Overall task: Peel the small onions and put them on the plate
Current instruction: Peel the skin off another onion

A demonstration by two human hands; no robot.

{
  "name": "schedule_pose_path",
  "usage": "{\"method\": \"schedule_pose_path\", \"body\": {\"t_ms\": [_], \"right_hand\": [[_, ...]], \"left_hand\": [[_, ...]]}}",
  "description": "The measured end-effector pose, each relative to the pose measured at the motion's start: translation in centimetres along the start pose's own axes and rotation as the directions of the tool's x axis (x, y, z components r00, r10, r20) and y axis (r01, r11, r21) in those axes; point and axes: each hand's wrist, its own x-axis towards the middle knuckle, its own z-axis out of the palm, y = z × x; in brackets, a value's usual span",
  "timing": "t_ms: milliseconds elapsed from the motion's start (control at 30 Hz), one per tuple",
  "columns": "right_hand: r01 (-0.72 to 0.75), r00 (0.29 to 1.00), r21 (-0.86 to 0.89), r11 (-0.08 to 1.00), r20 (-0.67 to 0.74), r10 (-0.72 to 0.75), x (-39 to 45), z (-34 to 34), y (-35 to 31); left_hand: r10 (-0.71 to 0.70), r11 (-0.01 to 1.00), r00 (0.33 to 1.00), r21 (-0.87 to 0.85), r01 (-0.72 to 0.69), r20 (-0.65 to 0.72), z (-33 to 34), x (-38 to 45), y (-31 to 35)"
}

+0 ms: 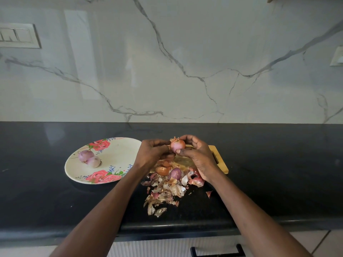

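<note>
Two peeled onions (89,158) are lying side by side, touching, on the flowered plate (118,154) at left. The left hand (153,152), fingers curled, is possibly pinching a loose skin; its grip is hidden. The right hand (196,154) is gripping a small onion (177,145) above the wooden board (221,164). Peels (167,191) and an unpeeled onion (175,173) are lying beneath.

Board (220,160) mostly hidden under hands and peels (167,190). Switch plate (18,35) cut by left edge, drawer handle (217,252) by bottom edge. Left hand's (153,152) fingertips hidden.
</note>
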Motion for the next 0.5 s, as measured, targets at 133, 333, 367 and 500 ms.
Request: {"method": "schedule_pose_path", "body": {"t_ms": [133,333,367,500], "right_hand": [[-0.019,1.000,0.006,1.000,-0.011,0.019,0.17,-0.05,0.17],[-0.039,0.999,-0.033,0.999,-0.030,0.038,0.44,0.12,0.58],[-0.043,0.998,-0.034,0.998,-0.037,0.042,0.48,0.14,0.60],[-0.087,0.995,0.064,0.994,-0.035,0.089,0.52,0.09,0.58]], "left_hand": [[-0.008,1.000,1.000,0.017,0.009,-0.022,-0.13,0.08,-0.09],[-0.002,0.998,1.000,0.063,0.004,-0.030,-0.21,0.13,0.04],[-0.004,0.998,1.000,0.065,0.005,-0.025,-0.23,0.12,0.08],[-0.022,1.000,1.000,0.022,0.023,-0.008,-0.27,-0.02,0.29]]}}
